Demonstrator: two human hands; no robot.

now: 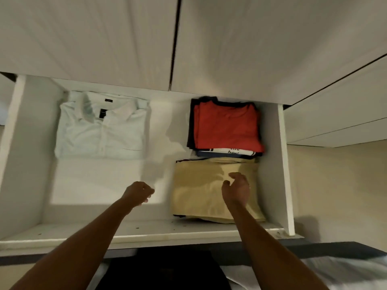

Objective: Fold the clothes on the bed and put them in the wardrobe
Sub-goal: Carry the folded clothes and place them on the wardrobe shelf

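Note:
An open white wardrobe drawer (146, 229) fills the middle of the head view. A folded white collared shirt (100, 130) lies at its back left. At the back right sits a stack topped by a folded red shirt (226, 128). In front of that stack lies a folded tan garment (201, 191). My right hand (236, 190) hovers over the tan garment with fingers loosely curled and apart, holding nothing. My left hand (137, 193) is over the bare drawer floor to the left of the tan garment, fingers curled in, with nothing in it.
White closed wardrobe doors (125, 38) rise behind the drawer. More white drawer fronts (335, 114) stand to the right. A dark garment (163, 271) and pale bedding (345, 273) lie at the bottom edge, below the drawer front.

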